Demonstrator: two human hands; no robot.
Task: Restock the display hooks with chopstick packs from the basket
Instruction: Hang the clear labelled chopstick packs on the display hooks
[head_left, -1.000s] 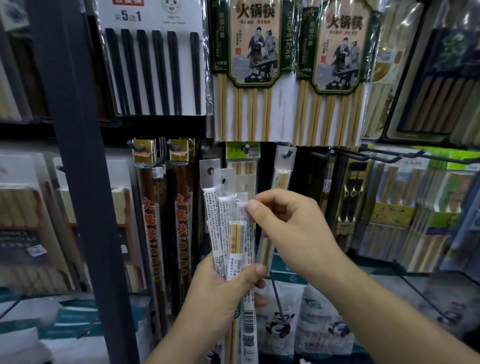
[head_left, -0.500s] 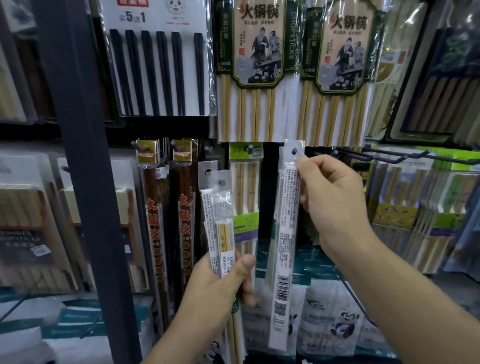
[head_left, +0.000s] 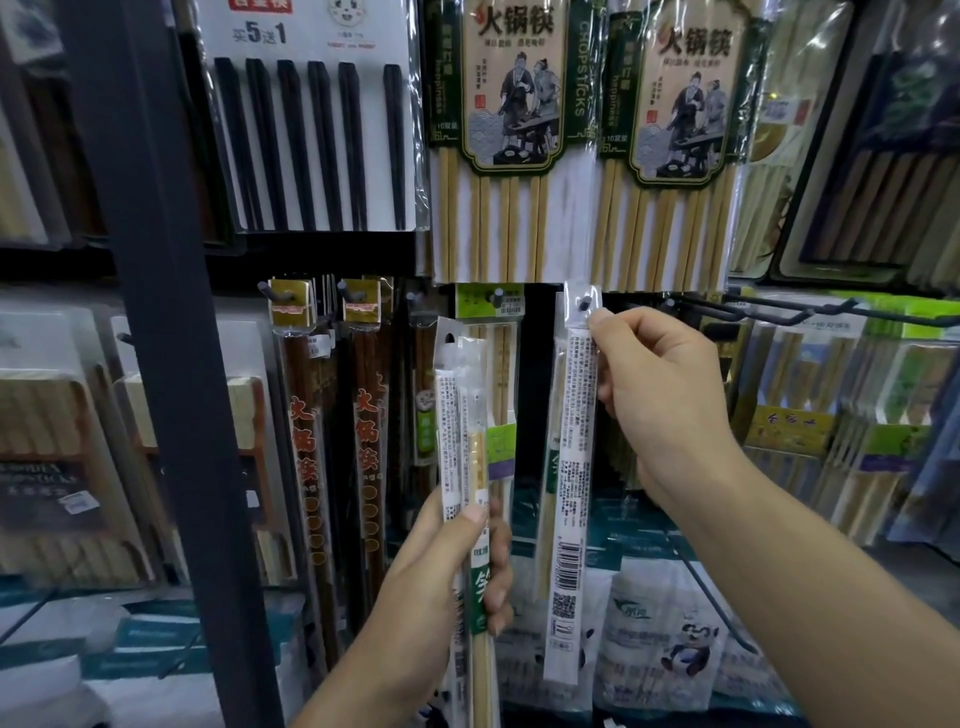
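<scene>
Hands: right hand (head_left: 670, 400) pinches long clear plastic chopstick pack (head_left: 571, 467), hole at tip of black metal hook (head_left: 584, 303) | left hand (head_left: 447, 577) grips spare clear packs (head_left: 460, 415) | step: hanging | next: push pack on, let go

Retail display bay, stocked wall to wall. 1 dark metal upright (head_left: 156, 338) runs full height at left. A dark horizontal rail (head_left: 322, 254) separates 2 tiers of hanging stock. Black wire hooks (head_left: 753, 312) project forward at right. Panda-printed bags (head_left: 685, 649) line the bottom. Lighting is dim, with glare on plastic wrapping (head_left: 815, 62) at upper right.
</scene>
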